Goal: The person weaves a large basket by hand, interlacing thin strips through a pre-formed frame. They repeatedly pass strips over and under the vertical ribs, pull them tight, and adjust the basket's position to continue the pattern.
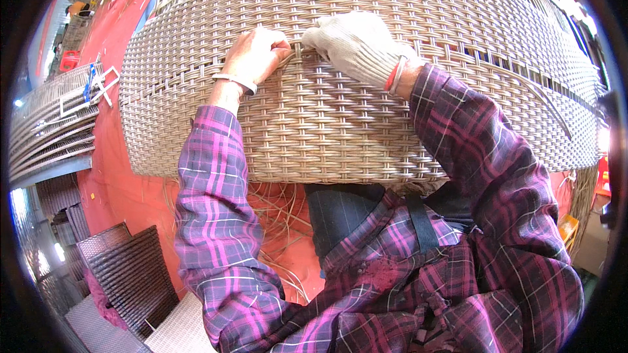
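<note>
A large tan wicker panel [353,137], woven from flat strands, spreads before me above my lap. My left hand [257,54], bare with a pale band at the wrist, pinches a wicker strand [285,64] at the weave near the panel's middle. Close beside it, my right hand [356,46] in a white knit glove is closed with its fingertips on the same spot; the glove hides most of what they grip. A loose strand [538,93] trails over the weave to the right and curves down at its end. A row of dark gaps [497,59] crosses the panel.
Loose strands [281,212] lie on the red floor [124,202] below the panel. Stacked curved woven pieces [52,127] stand at left, with a white frame [104,85] on them. Dark woven panels [131,268] lean at lower left. A yellow container [568,230] sits at right.
</note>
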### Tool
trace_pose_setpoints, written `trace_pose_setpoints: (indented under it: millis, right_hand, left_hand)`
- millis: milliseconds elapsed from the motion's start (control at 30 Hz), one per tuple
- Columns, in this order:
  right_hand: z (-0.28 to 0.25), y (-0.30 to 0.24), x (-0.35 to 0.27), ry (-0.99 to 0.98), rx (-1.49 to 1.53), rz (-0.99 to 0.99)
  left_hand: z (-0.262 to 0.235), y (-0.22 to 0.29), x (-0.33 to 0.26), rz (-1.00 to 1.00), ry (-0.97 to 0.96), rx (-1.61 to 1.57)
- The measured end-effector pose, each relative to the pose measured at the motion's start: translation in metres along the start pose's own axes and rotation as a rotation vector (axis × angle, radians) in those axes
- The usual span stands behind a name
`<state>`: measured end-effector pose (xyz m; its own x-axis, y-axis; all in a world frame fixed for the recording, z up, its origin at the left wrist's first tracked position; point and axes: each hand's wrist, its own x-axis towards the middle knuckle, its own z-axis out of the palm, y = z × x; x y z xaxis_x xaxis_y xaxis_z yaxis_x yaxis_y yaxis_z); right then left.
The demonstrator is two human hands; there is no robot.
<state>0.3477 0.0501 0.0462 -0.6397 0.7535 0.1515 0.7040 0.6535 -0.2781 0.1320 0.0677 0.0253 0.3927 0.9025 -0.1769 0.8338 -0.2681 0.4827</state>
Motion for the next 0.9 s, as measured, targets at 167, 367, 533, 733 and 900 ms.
trace_pose_setpoints:
  millis: [167,367,533,733,900]
  right_hand:
    - [0.001,-0.010,0.009,-0.132,-0.129,0.060]
    - [0.002,-0.008,0.013,-0.091,0.001,0.108]
    - [0.003,0.006,0.027,-0.184,0.137,0.084]
    - [0.015,-0.004,0.020,-0.148,0.121,0.159]
    - [0.026,-0.011,0.008,-0.006,0.017,0.159]
  left_hand:
    - [0.005,0.001,-0.004,-0.025,0.046,-0.024]
    - [0.007,-0.001,-0.003,0.017,0.068,0.041]
    - [0.008,0.002,-0.001,-0.013,0.044,0.141]
    - [0.008,0.004,-0.011,-0.083,0.031,0.082]
    - [0.027,0.002,-0.021,-0.090,0.234,0.045]
